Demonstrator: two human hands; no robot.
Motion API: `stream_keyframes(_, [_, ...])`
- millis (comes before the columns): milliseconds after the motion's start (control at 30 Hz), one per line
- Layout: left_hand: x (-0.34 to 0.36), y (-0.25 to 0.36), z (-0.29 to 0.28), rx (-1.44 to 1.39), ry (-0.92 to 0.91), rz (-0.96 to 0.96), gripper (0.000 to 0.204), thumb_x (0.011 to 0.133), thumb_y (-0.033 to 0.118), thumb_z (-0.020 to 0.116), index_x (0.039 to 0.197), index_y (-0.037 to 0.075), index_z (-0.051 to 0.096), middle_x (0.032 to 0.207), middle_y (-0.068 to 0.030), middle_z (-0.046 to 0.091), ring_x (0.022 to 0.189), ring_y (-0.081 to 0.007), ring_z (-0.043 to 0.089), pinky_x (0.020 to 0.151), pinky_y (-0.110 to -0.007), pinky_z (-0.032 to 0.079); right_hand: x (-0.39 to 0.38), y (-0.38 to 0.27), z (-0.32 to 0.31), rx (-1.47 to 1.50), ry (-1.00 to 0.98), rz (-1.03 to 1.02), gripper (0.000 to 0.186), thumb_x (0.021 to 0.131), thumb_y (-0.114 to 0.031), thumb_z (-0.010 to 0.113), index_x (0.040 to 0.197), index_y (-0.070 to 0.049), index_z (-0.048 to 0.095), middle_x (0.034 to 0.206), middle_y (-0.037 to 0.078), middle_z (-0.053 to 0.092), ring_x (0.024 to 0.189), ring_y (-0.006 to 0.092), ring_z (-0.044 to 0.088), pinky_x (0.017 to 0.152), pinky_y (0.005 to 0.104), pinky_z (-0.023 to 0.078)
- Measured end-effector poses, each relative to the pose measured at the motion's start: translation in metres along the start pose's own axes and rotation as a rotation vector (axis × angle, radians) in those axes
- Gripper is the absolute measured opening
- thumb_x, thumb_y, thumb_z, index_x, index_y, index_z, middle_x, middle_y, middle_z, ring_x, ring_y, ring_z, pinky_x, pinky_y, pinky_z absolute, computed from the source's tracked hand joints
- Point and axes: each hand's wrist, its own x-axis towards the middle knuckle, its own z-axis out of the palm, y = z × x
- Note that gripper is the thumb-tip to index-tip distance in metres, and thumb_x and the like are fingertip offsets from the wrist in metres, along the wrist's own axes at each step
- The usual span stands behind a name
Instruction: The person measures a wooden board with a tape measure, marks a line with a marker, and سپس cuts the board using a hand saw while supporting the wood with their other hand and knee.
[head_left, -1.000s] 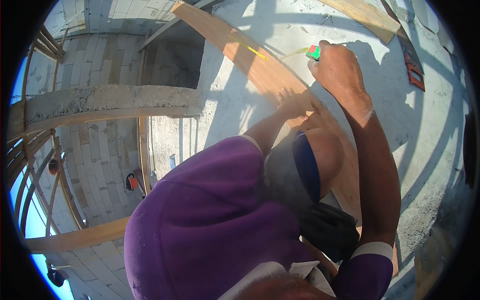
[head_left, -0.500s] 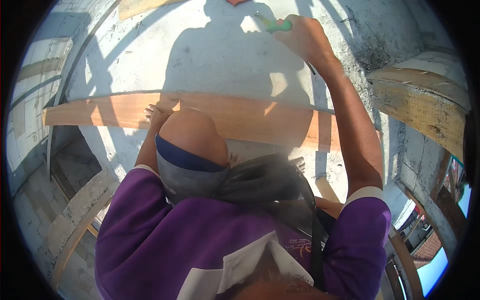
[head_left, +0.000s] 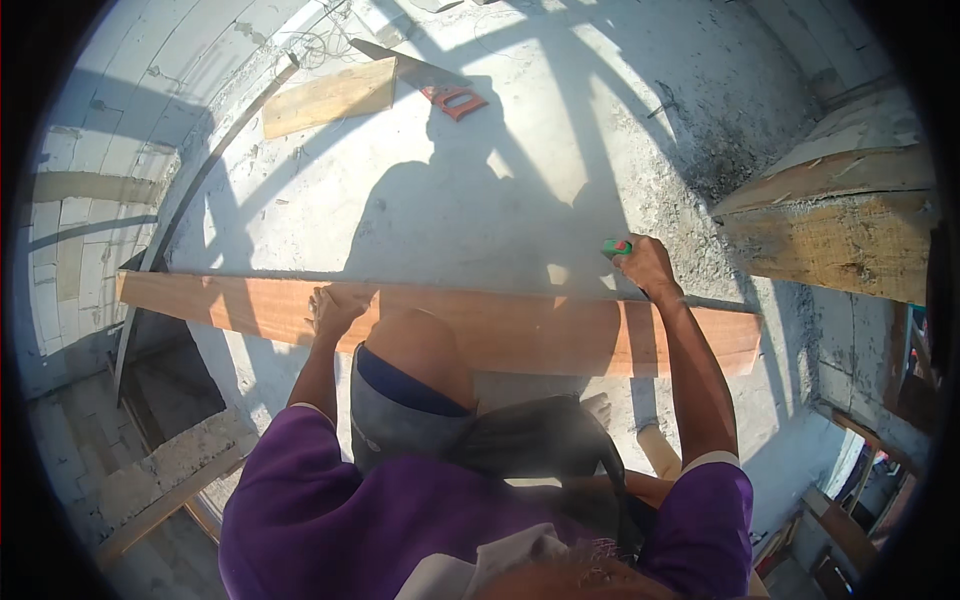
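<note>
1. From here I see the right hand [head_left: 650, 268] closed around a green tape measure [head_left: 617, 247], which juts out to its left.
2. The reddish plank [head_left: 540, 330] lies on the body side of that hand, its long axis running left to right past both hands.
3. The left hand [head_left: 340, 308] is nearer, touching the plank, fingers bent; whether it pinches anything, I can't tell.

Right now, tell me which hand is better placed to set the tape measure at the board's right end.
The right hand, I'd judge: it holds the green tape measure and is nearer that end. The left hand appears to rest on the left half of the wooden board.
</note>
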Motion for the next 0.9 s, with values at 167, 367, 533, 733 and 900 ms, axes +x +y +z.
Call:
stream_keyframes(167, [0.005,0.078,0.016,-0.106,0.271,0.264,0.097,0.092,0.070,0.058,0.156,0.000,0.038,0.167,-0.0255,0.027,0.157,-0.0427,0.017,0.123,-0.068,0.007,-0.002,0.048,0.061,-0.100,0.132,0.037,0.029,0.081,-0.026,0.071,0.093,0.001,0.073,0.091,0.027,0.073,0.089,0.0446,0.072,0.079,0.0512,0.057])
stream_keyframes(367, [0.006,0.109,0.060,-0.043,0.365,0.292,0.094,0.095,0.070,0.052,0.159,0.004,0.033,0.165,-0.0199,0.033,0.156,-0.0413,0.021,0.123,-0.067,0.005,0.008,0.028,0.083,0.259,0.180,0.397,0.040,0.085,-0.033,0.066,0.100,0.004,0.073,0.095,0.026,0.073,0.088,0.0412,0.074,0.079,0.0469,0.057])
stream_keyframes(533, [0.012,0.104,0.061,0.022,0.296,0.279,0.092,0.095,0.073,0.045,0.158,0.006,0.039,0.168,-0.0160,0.030,0.157,-0.0365,0.021,0.125,-0.063,0.011,0.001,-0.039,0.113,0.346,0.120,0.342,0.030,0.084,-0.027,0.064,0.093,0.000,0.077,0.096,0.022,0.075,0.093,0.0377,0.073,0.085,0.0447,0.058])
stream_keyframes(733, [0.013,0.101,0.068,0.030,0.359,0.284,0.091,0.096,0.073,0.044,0.158,0.006,0.039,0.167,-0.0146,0.032,0.157,-0.0345,0.023,0.126,-0.059,0.019,-0.009,-0.047,0.123,0.248,0.054,0.277,0.032,0.086,-0.028,0.062,0.096,-0.001,0.076,0.100,0.022,0.075,0.097,0.0376,0.073,0.086,0.0461,0.057])
stream_keyframes(900, [0.018,0.102,0.048,-0.043,0.218,0.252,0.094,0.095,0.072,0.049,0.156,0.000,0.040,0.166,-0.0200,0.032,0.156,-0.0364,0.024,0.125,-0.059,0.021,0.007,0.012,0.126,0.271,0.131,0.454,0.031,0.081,-0.021,0.064,0.099,-0.001,0.078,0.099,0.022,0.075,0.095,0.0369,0.075,0.084,0.0452,0.059])
